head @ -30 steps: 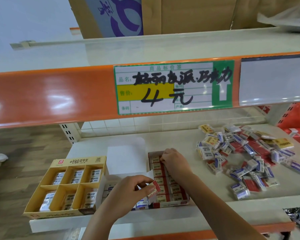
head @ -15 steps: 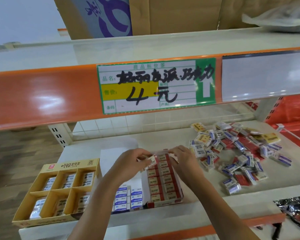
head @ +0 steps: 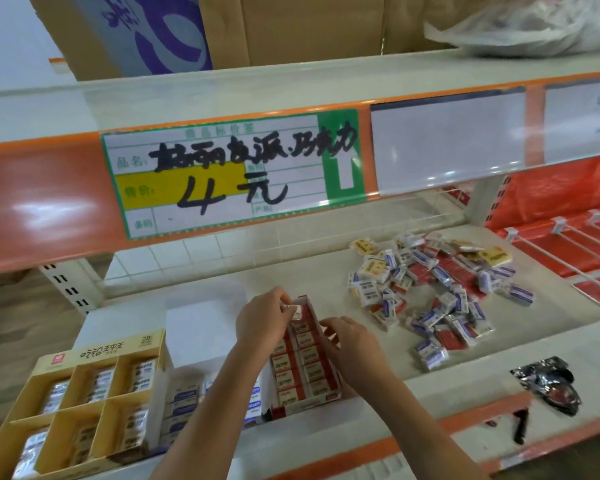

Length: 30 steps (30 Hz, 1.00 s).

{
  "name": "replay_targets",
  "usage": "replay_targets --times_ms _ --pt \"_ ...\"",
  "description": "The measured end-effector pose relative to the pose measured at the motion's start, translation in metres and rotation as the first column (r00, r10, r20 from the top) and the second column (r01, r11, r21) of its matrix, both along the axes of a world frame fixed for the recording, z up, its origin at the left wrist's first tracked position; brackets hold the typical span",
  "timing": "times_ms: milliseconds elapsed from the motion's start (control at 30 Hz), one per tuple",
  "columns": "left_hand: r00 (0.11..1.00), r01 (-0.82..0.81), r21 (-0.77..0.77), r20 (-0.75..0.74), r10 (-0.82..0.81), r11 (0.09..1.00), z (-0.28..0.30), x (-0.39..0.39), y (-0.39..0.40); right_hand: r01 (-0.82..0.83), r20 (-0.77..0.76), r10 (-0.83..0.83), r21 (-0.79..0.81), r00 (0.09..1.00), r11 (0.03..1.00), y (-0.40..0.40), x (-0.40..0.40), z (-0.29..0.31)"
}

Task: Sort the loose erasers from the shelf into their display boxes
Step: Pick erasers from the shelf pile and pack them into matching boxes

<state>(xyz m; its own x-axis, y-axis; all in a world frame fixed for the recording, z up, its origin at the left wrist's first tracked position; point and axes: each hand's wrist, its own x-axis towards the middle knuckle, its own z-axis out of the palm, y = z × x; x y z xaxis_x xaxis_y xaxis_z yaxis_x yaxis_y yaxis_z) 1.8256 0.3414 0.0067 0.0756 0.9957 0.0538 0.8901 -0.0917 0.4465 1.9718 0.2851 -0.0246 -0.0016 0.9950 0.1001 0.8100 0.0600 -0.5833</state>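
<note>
The fingertips of the left hand (head: 262,323) pinch a small red-and-white eraser (head: 293,309) at the far end of the red display box (head: 303,362), thumb and forefinger closed on it while the other fingers curl loosely behind; the eraser sits just at the box's back rim, and whether it already touches the row below cannot be told. The right hand (head: 352,344) lies against the right wall of the same box about halfway along, its fingers bent and touching the cardboard edge; they seem to steady the wall, though whether they clasp anything cannot be made out. The red box is long and narrow, filled with two rows of red-labelled erasers, and stands near the front of the lower shelf (head: 309,275). Just left of it, partly hidden by the left forearm, is a white display box (head: 187,407) holding blue-labelled erasers, with its blank white flap standing up behind. Further left stands a yellow display box (head: 94,393) with six compartments of wrapped erasers and a printed header card. To the right of the hands, well apart from the boxes, lies the heap of loose erasers (head: 430,299), a mix of red, blue and yellow wrappers spread over the shelf. A crumpled dark wrapper (head: 548,382) rests on the front ledge at the right. Above, the orange shelf edge carries a handwritten price tag (head: 232,174), and a cardboard carton (head: 222,29) sits on the upper shelf.
</note>
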Motion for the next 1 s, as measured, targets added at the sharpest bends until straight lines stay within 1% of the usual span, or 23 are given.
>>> replay_targets --times_ms 100,267,433,600,767,1000 --pt "0.995 0.036 0.071 -0.100 -0.029 0.997 -0.002 -0.001 -0.003 0.003 -0.012 -0.003 -0.002 1.000 1.000 -0.001 -0.001 0.000" --pt "0.974 0.065 0.115 -0.223 -0.039 0.991 -0.011 -0.003 -0.003 0.001 -0.012 -0.001 -0.021 1.000 1.000 -0.001 -0.002 0.000" --pt "0.966 0.100 0.129 -0.249 -0.065 0.987 -0.014 -0.007 -0.005 -0.003 -0.008 0.003 -0.041 1.000 0.999 -0.002 -0.002 0.002" --pt "0.951 0.136 0.041 -0.284 -0.119 0.990 -0.013 -0.016 -0.007 0.001 -0.020 -0.002 -0.047 1.000 0.999 -0.004 -0.002 0.003" --pt "0.946 0.122 0.085 -0.310 -0.090 0.989 -0.014 -0.011 -0.002 -0.004 -0.021 0.003 -0.042 1.000 0.999 -0.005 -0.002 0.005" --pt "0.963 0.114 0.137 -0.259 -0.075 0.984 -0.016 -0.001 0.000 -0.016 -0.001 0.016 -0.062 1.000 0.998 -0.003 -0.003 0.005"
